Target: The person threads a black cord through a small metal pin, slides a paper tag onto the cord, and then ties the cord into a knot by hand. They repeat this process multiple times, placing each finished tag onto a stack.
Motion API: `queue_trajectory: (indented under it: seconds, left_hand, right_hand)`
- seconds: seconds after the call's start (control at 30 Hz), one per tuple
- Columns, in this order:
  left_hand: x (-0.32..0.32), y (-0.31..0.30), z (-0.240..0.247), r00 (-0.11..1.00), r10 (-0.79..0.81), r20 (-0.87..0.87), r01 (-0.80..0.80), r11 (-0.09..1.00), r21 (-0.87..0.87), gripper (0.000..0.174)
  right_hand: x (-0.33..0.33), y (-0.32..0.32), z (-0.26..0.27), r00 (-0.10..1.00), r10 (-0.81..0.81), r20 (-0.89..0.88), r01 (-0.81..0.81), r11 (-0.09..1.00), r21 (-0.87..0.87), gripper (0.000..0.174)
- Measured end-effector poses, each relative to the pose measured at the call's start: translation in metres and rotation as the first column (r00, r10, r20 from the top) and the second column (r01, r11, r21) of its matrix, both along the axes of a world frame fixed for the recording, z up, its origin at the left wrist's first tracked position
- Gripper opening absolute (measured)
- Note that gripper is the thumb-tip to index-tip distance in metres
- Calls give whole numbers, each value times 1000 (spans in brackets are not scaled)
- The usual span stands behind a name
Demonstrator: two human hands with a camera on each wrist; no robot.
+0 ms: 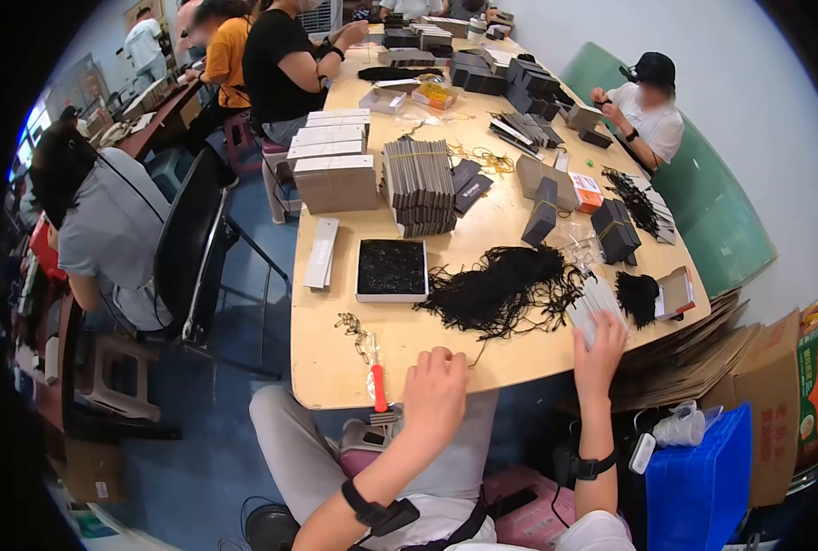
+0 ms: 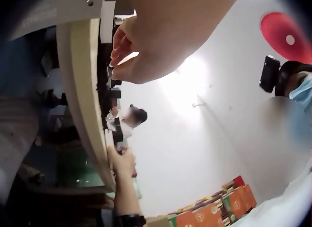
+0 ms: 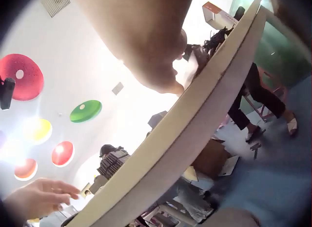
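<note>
My left hand point(image 1: 436, 390) is over the front table edge, fingers loosely bent, with a short dark cord point(image 1: 480, 353) just beyond its fingertips. In the right wrist view the left hand point(image 3: 41, 197) shows relaxed fingers. At the right, my right hand point(image 1: 600, 354) rests on a fanned stack of white tags point(image 1: 596, 301), fingers fairly straight over their near end. A tangled heap of black cords point(image 1: 501, 289) lies between and beyond the hands. Left of the heap is a white box point(image 1: 392, 297) full of black material. A red-handled tool point(image 1: 377, 387) lies at the front edge beside a chain point(image 1: 350, 323).
Stacks of grey cards point(image 1: 418, 188) and upright boxes point(image 1: 335, 186) stand farther left. Dark banded bundles point(image 1: 616, 231), a small cord pile point(image 1: 637, 298) and an open carton point(image 1: 676, 292) are at the right. A blue bin point(image 1: 703, 477) stands below. Another person point(image 1: 652, 110) sits across.
</note>
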State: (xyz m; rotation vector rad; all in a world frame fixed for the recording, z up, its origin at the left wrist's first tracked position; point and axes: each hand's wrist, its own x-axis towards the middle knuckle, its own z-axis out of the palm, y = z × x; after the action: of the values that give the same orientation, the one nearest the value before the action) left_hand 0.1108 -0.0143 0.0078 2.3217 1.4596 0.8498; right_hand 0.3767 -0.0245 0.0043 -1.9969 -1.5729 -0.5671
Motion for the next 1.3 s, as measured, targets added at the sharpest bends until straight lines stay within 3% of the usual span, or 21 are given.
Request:
queue_trajectory:
  seconds: [0.07,0.1,0.13,0.17,0.23,0.4,0.47,0.5,0.6,0.67,0.97,1.1,1.2,1.27,1.3]
  left_hand:
    - [11,4,-9,998,8,-64,-7,1000,14,20]
    - [14,4,-10,992,8,-124,-6,1000,15,16]
    - [15,6,-11,982,-2,-190,6,1000,20,13]
    - [14,6,-9,980,5,-200,0,1000,22,13]
    - [10,5,-4,987,-25,-161,32,998,44,11]
    - [-28,10,7,1000,4,10,-5,999,43,10]
    - [-53,13,16,988,128,92,-132,990,43,8]
    - [-68,17,14,977,190,92,-193,981,32,10]
    - [-101,26,1,951,304,55,-308,948,76,12]
    - [-112,26,-8,956,255,148,-245,966,-85,13]
    - [-115,29,-1,986,160,46,-152,978,-144,12]
    - [-116,30,-4,988,150,29,-145,979,-143,11]
    - [-113,27,-2,992,124,27,-123,992,-32,10]
    - [-107,16,0,926,164,341,-82,967,-241,6]
    - [-104,10,-1,926,164,341,-83,967,-242,6]
  right_hand:
    - [-28,2,3,880,328,-343,-368,928,-58,28]
    - [-47,5,7,788,503,-356,-546,838,-23,23]
    - [-68,5,9,696,539,-474,-623,782,-25,20]
    - [-79,9,8,689,544,-479,-628,778,-18,20]
    - [-95,18,6,681,664,-309,-726,668,-164,17]
    - [-118,21,-4,651,701,-290,-749,656,-94,11]
    - [-131,13,-2,529,766,-364,-833,551,-50,9]
    - [-139,9,-2,527,766,-368,-833,552,-42,9]
    - [-160,3,-9,303,771,-561,-894,433,112,9]
    - [-167,3,-14,297,767,-569,-886,444,136,9]
    - [-166,1,-13,312,679,-665,-865,492,96,8]
    - [-167,1,-10,318,674,-666,-865,495,88,8]
    - [-172,0,-10,313,654,-689,-823,548,147,5]
    - [-180,-9,0,268,579,-770,-802,577,154,9]
    - [-184,-14,6,216,495,-842,-781,605,156,14]
